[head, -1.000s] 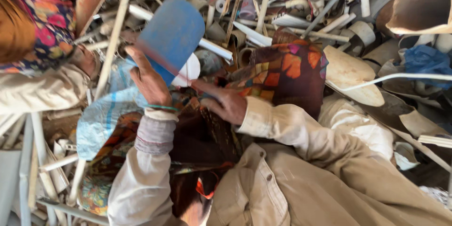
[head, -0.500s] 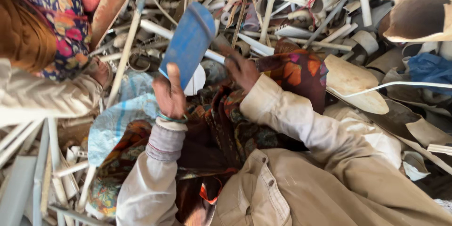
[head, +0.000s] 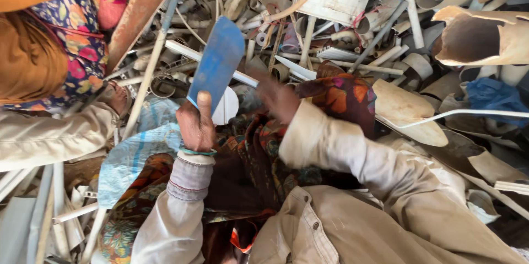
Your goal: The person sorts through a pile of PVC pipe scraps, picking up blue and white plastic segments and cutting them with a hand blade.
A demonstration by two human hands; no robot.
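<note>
In the head view, a flat blue plastic piece with a rounded upper end [head: 219,63] is held up just above the middle of the picture, tilted so that its top leans toward one o'clock. It is gripped at its lower edge by the left hand [head: 195,123], whose fingers are closed around it while the thumb is laid up its face; a green bangle is seen at that wrist. The right hand [head: 278,99], at three o'clock from the left, is blurred and lies just beside a white rounded plastic piece [head: 227,107] behind the blue one; whether it is open or closed cannot be told. Around and beyond the hands, from ten to two o'clock, a heap of grey and white plastic pipes and offcuts [head: 330,33] is spread, with a rusty brown metal bar [head: 140,11] slanting at eleven o'clock and a crumpled blue cloth [head: 496,96] at three o'clock. Another person in a flowered garment [head: 71,27] is seen at nine to ten o'clock. The blue piece is judged to be light, stiff and thin, perhaps with sharp broken edges; it would best be taken low, by the narrow end, with the thumb flat on the face, as its smooth surface may slip.
</note>
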